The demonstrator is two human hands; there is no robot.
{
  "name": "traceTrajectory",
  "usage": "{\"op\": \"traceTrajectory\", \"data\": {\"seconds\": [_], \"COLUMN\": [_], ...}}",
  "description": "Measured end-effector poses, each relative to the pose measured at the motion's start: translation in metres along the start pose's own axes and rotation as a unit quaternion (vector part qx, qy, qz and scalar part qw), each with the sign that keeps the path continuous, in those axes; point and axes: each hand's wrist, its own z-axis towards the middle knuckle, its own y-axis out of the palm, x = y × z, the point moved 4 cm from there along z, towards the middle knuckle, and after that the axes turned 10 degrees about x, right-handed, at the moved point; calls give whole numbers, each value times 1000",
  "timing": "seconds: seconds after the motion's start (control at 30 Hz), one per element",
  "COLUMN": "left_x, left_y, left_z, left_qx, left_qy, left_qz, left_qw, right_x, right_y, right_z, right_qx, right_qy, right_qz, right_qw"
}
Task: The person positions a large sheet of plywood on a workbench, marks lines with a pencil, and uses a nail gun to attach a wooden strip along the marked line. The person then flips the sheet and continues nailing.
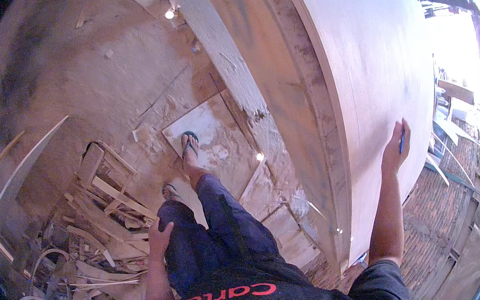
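My right hand (397, 147) is stretched out to a large pale board (374, 64) with a curved-looking edge, at or very close to its smooth face. A thin blue stick, likely a pen (401, 146), shows along its fingers, which are closed on it. Down by my left thigh hangs my left hand (160, 237), thumb apart from the fingers, with nothing visible in it. The board stands on a thick brownish edge or frame (318, 88) that runs from the top of the view down to the right of my legs.
Wood scraps and a broken frame (110, 174) lie piled on the dusty floor at the lower left. Under my forward foot is a pale flat panel (213, 126). Thin curved strips (25, 167) rise at the far left. Beyond the board, a brick surface (421, 221) shows.
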Motion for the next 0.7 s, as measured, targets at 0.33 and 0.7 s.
{"op": "traceTrajectory", "data": {"seconds": [0.33,0.7], "left_x": [-109,-126], "left_y": [93,104], "left_z": [-46,-80], "left_qx": [-146,-26], "left_qy": [-76,-82], "left_qz": [156,189], "left_qw": [974,978], "right_x": [45,54], "right_y": [-20,-21], "right_z": [-69,-66], "right_qx": [15,66], "right_qy": [-71,-171], "right_qz": [-45,-20], "right_qw": [996,983]}}
